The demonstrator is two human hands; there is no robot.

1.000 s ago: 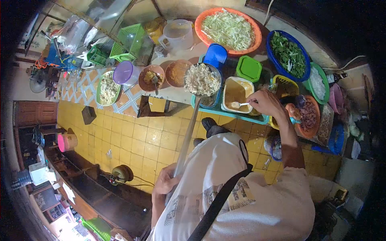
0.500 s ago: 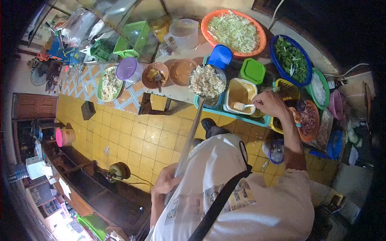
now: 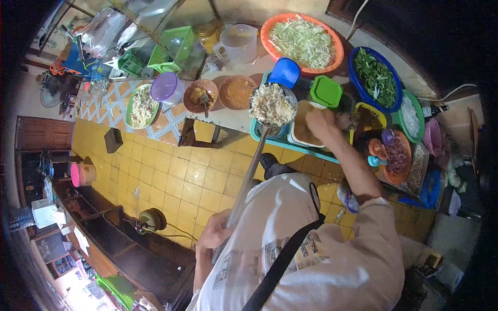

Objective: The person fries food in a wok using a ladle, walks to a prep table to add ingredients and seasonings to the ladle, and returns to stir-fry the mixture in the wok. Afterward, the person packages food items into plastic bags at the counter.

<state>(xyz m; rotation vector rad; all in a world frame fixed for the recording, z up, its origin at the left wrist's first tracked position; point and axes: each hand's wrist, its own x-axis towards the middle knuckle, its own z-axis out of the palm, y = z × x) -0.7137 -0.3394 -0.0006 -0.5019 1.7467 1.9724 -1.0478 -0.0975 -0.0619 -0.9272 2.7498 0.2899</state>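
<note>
My left hand is closed around the long handle of a ladle beside my apron. The ladle's bowl, heaped with pale, brown-flecked food, hangs over the counter's edge. Just right of it, my right hand reaches over a square white tub with brownish contents. Its fingers point down and look closed; the spoon they held a moment earlier is hidden beneath them. A blue lid and a green-lidded box stand behind the tub.
Shredded cabbage fills an orange basin; chopped greens lie in a blue one. To the left are two brown bowls, a purple-lidded tub and a green plate of food. Yellow floor tiles lie below.
My right hand has moved left and down over the white tub, and the spoon has gone out of sight. The ladle has shifted slightly right; a yellowish patch now shows on its food.
</note>
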